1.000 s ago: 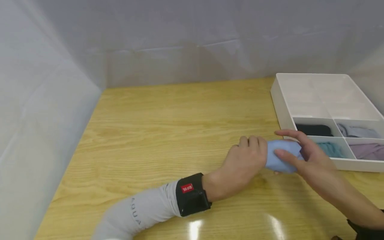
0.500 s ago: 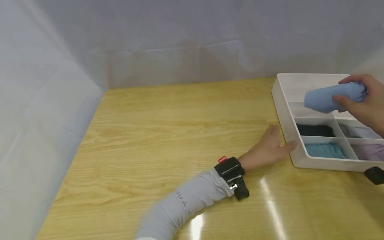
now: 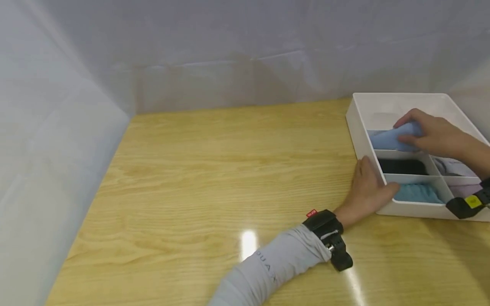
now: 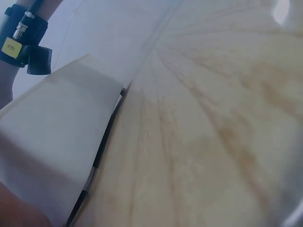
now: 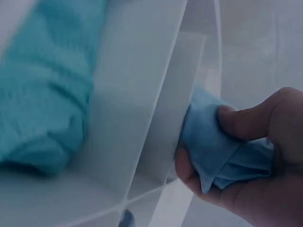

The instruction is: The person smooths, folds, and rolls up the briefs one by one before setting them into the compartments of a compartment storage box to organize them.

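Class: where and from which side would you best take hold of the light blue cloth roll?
Probably its free end, from above: the light blue roll lies lengthwise in a walled box compartment, the right hand gripping one end, so only the top is open.

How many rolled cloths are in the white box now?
5: light blue in right hand; black; grey; teal; purple, partly hidden.
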`<state>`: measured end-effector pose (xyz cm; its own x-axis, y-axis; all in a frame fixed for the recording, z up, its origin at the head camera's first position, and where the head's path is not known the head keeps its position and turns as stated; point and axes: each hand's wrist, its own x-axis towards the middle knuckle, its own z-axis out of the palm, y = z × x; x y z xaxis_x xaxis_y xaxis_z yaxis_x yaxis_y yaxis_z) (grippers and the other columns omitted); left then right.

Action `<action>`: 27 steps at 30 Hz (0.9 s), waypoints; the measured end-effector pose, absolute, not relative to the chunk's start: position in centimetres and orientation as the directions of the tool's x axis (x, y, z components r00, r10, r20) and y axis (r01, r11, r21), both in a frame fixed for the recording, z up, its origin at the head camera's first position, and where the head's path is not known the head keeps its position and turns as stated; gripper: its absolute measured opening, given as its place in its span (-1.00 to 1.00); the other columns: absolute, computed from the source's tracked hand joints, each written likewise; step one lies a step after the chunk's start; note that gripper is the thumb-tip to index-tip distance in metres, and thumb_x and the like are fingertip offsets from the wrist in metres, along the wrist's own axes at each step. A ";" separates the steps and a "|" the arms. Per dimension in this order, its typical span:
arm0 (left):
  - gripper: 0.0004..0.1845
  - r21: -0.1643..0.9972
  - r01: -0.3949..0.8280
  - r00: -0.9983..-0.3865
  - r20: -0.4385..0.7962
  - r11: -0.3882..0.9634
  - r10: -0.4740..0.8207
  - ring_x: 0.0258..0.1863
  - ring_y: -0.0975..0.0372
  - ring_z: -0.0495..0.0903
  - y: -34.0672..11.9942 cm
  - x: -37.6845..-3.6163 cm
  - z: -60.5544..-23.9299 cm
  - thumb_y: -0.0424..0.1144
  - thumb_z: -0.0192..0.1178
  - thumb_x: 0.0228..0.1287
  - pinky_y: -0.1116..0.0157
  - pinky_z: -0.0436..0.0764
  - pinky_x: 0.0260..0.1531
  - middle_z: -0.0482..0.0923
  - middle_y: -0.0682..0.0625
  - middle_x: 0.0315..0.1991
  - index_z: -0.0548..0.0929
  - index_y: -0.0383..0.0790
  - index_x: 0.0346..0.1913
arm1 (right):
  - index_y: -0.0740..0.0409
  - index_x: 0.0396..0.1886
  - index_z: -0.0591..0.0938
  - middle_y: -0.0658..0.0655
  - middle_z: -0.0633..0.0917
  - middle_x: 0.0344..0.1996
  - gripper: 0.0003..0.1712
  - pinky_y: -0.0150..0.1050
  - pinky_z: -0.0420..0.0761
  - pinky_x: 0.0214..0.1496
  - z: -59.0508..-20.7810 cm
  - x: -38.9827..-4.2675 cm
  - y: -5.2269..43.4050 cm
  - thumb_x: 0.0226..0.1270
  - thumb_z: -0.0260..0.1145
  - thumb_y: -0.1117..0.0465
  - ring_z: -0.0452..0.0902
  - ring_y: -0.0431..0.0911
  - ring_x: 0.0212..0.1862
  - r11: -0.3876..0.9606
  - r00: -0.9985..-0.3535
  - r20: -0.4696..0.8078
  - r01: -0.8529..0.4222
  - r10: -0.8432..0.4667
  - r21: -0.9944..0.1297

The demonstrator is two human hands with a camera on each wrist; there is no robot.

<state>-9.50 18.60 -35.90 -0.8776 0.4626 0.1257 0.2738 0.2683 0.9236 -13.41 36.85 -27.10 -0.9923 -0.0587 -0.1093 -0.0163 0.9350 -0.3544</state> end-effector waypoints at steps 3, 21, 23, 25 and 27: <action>-0.29 0.921 0.268 -0.880 0.114 0.282 0.461 0.02 0.39 0.31 18.6 -9.3 -35.9 -0.13 0.26 0.06 0.54 0.29 0.03 0.25 0.10 -0.03 0.24 -0.27 0.26 | 0.34 0.18 0.27 0.50 0.43 0.00 -0.61 0.27 0.42 -0.04 -26.8 -13.5 36.0 0.43 0.10 0.35 0.39 0.30 -0.08 0.942 -0.985 -0.109 -0.090 -0.131 -0.324; -0.08 0.927 0.212 -0.860 0.026 0.309 0.509 0.45 0.26 -0.07 19.9 -8.3 -35.9 0.00 0.13 0.18 0.38 0.09 0.33 -0.09 0.01 0.51 -0.03 -0.23 0.51 | 0.53 0.09 0.21 0.56 0.34 -0.18 -0.38 0.23 0.48 -0.28 -28.8 -12.4 36.3 0.26 0.30 0.23 0.37 0.34 -0.27 0.956 -0.975 0.063 0.195 0.213 -0.221; -0.09 0.922 0.217 -0.865 0.030 0.320 0.501 0.44 0.25 -0.04 20.1 -8.2 -35.9 0.00 0.15 0.17 0.39 0.11 0.32 -0.06 0.00 0.50 0.00 -0.23 0.51 | 0.52 -0.07 0.37 0.51 0.39 -0.23 -0.57 0.20 0.47 -0.34 -29.0 -12.3 36.3 0.21 0.31 0.31 0.38 0.31 -0.29 0.980 -0.977 0.132 0.150 0.167 -0.130; -0.09 0.919 0.225 -0.867 0.036 0.325 0.497 0.43 0.24 0.00 20.1 -8.1 -36.0 0.00 0.16 0.16 0.39 0.13 0.30 -0.03 0.00 0.49 0.02 -0.24 0.50 | 0.52 -0.18 0.48 0.47 0.46 -0.27 -0.73 0.23 0.48 -0.31 -29.2 -12.2 36.4 0.22 0.25 0.38 0.41 0.27 -0.32 0.994 -0.985 0.140 0.090 0.098 -0.068; -0.09 0.921 0.220 -0.867 0.034 0.322 0.497 0.43 0.23 0.00 20.1 -8.0 -36.0 0.00 0.16 0.16 0.39 0.14 0.30 -0.02 0.00 0.49 0.03 -0.24 0.50 | 0.50 -0.30 0.57 0.35 0.52 -0.44 -0.81 0.13 0.50 -0.38 -29.2 -12.3 36.7 0.27 0.20 0.37 0.43 0.17 -0.40 0.999 -0.993 0.113 0.035 0.039 -0.037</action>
<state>-7.99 20.13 -35.99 -0.8673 0.4967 0.0336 0.2198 0.3216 0.9210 -12.29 36.65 -29.17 -0.9928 0.0386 0.1133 0.0346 0.9987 -0.0375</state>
